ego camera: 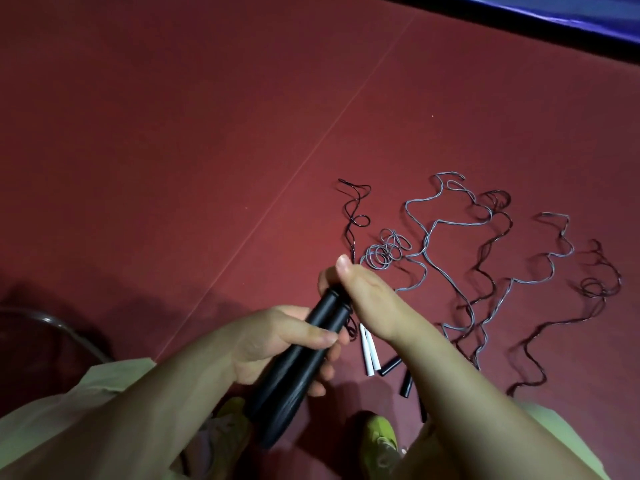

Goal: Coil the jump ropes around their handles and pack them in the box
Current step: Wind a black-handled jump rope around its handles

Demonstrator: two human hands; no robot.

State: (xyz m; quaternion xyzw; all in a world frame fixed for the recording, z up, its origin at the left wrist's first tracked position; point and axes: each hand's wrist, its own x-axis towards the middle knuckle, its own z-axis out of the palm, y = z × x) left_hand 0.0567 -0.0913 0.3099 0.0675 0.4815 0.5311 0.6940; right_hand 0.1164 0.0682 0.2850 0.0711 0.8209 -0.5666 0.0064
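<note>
We hold two black handles (298,362) side by side, pressed into one bundle that slants from lower left up toward the right. Our left hand (277,344) wraps the middle of the pair: the thumb lies across the top, the other fingers curl underneath, so this grip is closed firmly round both handles. Our right hand (360,292) sits at the upper ends of the handles, thumb pointing up and away, fingers curled behind the tips; that grip is pinching there, though we cannot tell whether it pinches the handle ends or the cord (351,216) that leaves them. That dark cord runs from the tips away across the red floor (173,133), ending in a small loop.

On the floor to the right we count more ropes lying loose and tangled. There are two white handles (369,351) lying together just beside our right wrist, and at least two more black handles (389,366) near them, partly hidden under the right forearm. The grey cords (450,221) and the dark cords (599,285) overlap too much for a sure count; one grey cord forms a small coil (386,249) just beyond our right thumb.

Two yellow-green shoes (381,438) show below the hands.
</note>
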